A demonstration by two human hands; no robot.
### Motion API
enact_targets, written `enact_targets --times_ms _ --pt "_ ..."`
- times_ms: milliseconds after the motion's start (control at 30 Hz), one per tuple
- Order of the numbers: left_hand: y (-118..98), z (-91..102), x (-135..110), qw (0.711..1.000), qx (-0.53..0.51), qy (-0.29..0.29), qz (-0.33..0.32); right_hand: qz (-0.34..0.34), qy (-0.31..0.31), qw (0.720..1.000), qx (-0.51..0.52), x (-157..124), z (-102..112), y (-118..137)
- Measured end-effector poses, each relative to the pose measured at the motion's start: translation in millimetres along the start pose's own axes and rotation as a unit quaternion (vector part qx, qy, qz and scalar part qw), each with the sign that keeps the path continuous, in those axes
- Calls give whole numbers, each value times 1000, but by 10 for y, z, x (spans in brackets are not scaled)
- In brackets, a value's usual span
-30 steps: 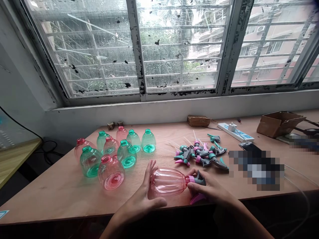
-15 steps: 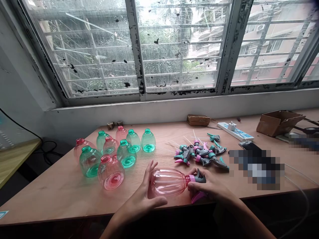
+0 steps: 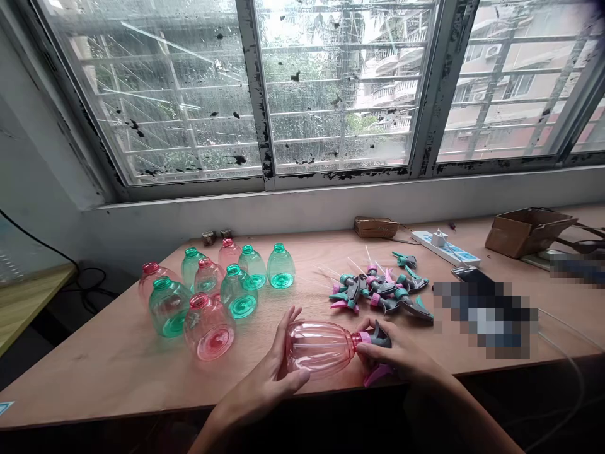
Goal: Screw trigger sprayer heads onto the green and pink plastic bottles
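Observation:
A clear pink bottle point(image 3: 319, 349) lies on its side near the front edge of the wooden table point(image 3: 118, 366). My left hand point(image 3: 271, 378) is wrapped round its base end. My right hand point(image 3: 401, 359) grips the grey and pink spray head point(image 3: 378, 343) that sits on the bottle's neck; a pink trigger sticks out below my fingers. Behind my right hand lies a pile of loose spray heads point(image 3: 382, 293) in grey, teal and pink, with thin clear tubes.
Several empty green and pink bottles point(image 3: 208, 296) stand at the left of the table. A power strip point(image 3: 447, 248), a brown cardboard box point(image 3: 527, 232) and a small woven box point(image 3: 377, 227) sit along the back. A blurred patch covers the right of the table. Windows run behind.
Both hands stay on the pink bottle and spray head; my left thumb has shifted slightly along the bottle. The view has drifted a little.

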State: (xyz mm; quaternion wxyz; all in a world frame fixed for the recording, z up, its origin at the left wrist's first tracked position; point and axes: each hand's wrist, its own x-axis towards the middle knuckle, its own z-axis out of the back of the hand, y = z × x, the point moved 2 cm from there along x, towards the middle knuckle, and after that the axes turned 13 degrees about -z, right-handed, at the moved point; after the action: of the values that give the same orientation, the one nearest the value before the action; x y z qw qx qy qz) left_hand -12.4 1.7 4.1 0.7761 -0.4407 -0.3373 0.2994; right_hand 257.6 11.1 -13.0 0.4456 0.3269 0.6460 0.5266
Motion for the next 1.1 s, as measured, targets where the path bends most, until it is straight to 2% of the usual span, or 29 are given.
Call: enact_targets --times_ms 167,267,467,667,767,967,1100 --pt "39 4 45 998 -38 -44 7 11 5 1000 5 -1 8 -8" --pt "58 -12 65 999 -34 -37 8 14 14 1000 13 8 10 -25" --pt "-10 -52 60 998 55 -5 -17 11 16 1000 17 8 14 -20" --pt "-36 -18 50 999 -7 -29 18 9 17 1000 10 18 25 -39" --pt "-51 -25 54 999 7 -19 28 11 8 1000 6 23 32 -54" --pt "-58 -73 58 998 60 -3 2 15 20 1000 17 36 22 -62" --pt "-44 -53 60 999 39 -9 4 14 25 999 20 46 17 -76"
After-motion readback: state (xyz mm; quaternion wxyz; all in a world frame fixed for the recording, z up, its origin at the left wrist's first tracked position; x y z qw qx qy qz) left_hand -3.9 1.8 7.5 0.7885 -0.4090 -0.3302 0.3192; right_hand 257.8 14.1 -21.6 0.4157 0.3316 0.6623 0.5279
